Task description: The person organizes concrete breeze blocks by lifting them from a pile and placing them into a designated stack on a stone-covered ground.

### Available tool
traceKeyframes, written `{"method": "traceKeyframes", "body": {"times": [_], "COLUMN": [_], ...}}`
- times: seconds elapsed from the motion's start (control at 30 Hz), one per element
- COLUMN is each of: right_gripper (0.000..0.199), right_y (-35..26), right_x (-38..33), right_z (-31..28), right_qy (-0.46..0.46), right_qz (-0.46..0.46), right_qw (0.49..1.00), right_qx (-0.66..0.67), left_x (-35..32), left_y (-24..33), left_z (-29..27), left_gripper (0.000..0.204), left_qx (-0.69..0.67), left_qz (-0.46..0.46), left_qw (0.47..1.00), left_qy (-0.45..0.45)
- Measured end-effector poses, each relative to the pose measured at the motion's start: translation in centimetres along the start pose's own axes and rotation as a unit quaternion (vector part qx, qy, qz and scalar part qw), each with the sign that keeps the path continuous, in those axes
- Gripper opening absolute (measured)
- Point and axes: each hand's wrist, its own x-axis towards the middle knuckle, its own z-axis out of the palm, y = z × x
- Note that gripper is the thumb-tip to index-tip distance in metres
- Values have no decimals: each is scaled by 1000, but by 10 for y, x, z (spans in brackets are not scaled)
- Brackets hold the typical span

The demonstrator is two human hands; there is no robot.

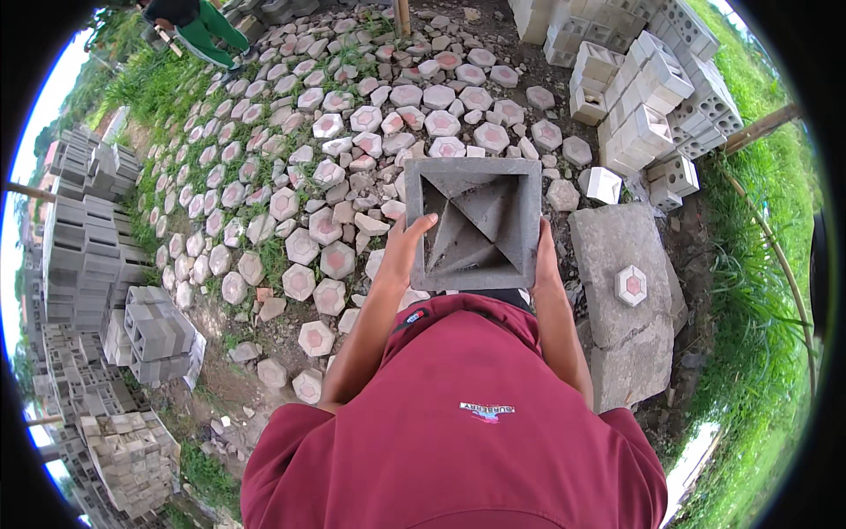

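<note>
Between my two hands is a square grey concrete ventilation block (pixel 472 166), held up in front of my body with its hollow face toward me. Slanted inner walls meet in a point near its middle. My left hand (pixel 408 251) grips the left side, its thumb hooked over the front rim. On the opposite side, my right hand (pixel 546 256) is pressed against the outer wall, with most of its fingers hidden behind the block. Below the block are my forearms and a maroon shirt.
Hexagonal pavers (pixel 337 261) with reddish centres cover the stony ground. One paver (pixel 632 286) lies on a concrete slab (pixel 621 256) at my right. Pale blocks (pixel 648 132) are stacked far right, grey blocks (pixel 159 326) at left. A person in green trousers (pixel 207 35) stands far left.
</note>
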Motion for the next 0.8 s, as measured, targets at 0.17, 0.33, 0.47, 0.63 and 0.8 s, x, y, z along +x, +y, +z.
{"method": "traceKeyframes", "body": {"times": [0.17, 0.33, 0.47, 0.63, 0.8], "right_gripper": [57, 58, 57, 60, 59], "right_y": [-29, -59, -88, -85, -100], "right_x": [84, 155, 204, 256, 306], "right_z": [26, 46, 77, 105, 160], "right_qy": [-56, -78, -115, -148, -195], "right_qz": [-9, 26, 49, 73, 143], "right_qw": [995, 990, 982, 978, 956], "right_qx": [-78, -116, -143, -129, -167], "left_x": [63, 100, 148, 180, 225], "left_y": [-4, 24, 30, 36, 53], "left_z": [-9, 16, 13, 1, -22], "left_gripper": [48, 44, 42, 42, 46], "left_qx": [-45, -56, -62, -111, -143], "left_qz": [22, 25, 28, 25, 33], "left_qw": [996, 990, 982, 972, 955], "left_qy": [77, 130, 177, 204, 256]}}
